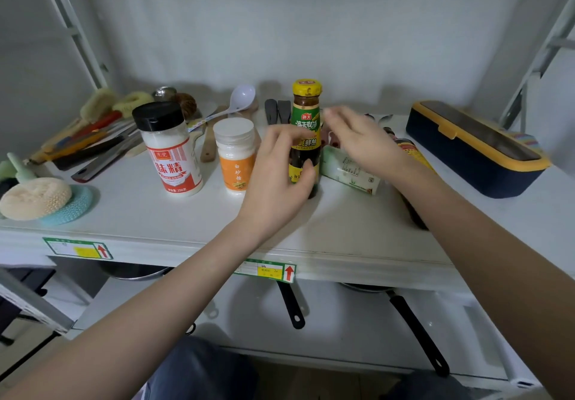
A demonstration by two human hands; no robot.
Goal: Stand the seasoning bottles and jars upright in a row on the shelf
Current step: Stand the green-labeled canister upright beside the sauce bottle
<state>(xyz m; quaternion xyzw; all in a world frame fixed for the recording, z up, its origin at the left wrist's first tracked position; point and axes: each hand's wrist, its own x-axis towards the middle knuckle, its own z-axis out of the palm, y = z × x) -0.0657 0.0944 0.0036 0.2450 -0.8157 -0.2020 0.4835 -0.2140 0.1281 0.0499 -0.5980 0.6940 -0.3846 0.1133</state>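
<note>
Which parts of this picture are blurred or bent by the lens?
Head view: the right hand is smeared by motion; the left hand on the dark sauce bottle with yellow cap is sharper; the white shelf's front edge bows from wide-angle distortion.

This looks like a shop or stockroom display of kitchen goods rather than a lived-in kitchen. The white metal shelf point(130, 210) carries green price-label strips point(77, 248) with red arrows along its front edge. On the shelf sit seasoning jars point(169, 150), and behind them a white ladle point(239, 99), spatulas and knives point(93, 147). At its left end lie scrubbing pads point(35, 197). Below the shelf, frying pans point(404, 315) rest on a lower tier.
</note>
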